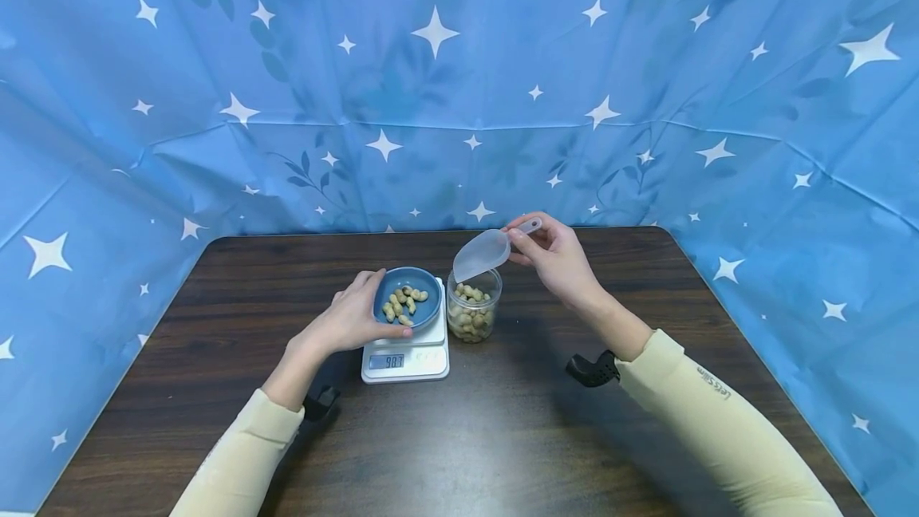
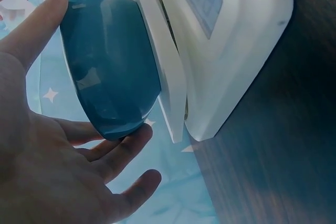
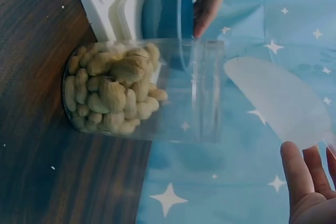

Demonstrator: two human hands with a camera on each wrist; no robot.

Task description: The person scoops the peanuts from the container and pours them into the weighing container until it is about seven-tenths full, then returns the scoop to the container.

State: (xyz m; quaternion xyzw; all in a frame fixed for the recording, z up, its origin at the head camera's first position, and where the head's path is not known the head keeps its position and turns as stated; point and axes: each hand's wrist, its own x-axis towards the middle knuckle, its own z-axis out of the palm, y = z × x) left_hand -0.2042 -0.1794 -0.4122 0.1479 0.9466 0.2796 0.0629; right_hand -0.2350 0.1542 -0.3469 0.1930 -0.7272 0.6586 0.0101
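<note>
A blue bowl point(image 1: 408, 324) with several peanuts point(image 1: 398, 309) in it rests on a white kitchen scale point(image 1: 431, 367). My left hand point(image 1: 353, 316) grips the bowl from the left, thumb at the near rim and fingers round the far side, as the left wrist view also shows. Just right of the scale stands a clear jar point(image 3: 178, 124), partly filled with unshelled peanuts point(image 3: 113, 95). Above its mouth, my right hand point(image 1: 558, 262) pinches a translucent white scoop point(image 1: 481, 254) near the handle. The scoop is tilted, its tip down at the jar's rim.
Everything stands on a dark wooden table point(image 1: 459, 437), towards its back edge. Behind and to the sides hangs a blue curtain point(image 1: 459, 86) with white stars. Digits are lit on the scale's display point(image 1: 387, 361).
</note>
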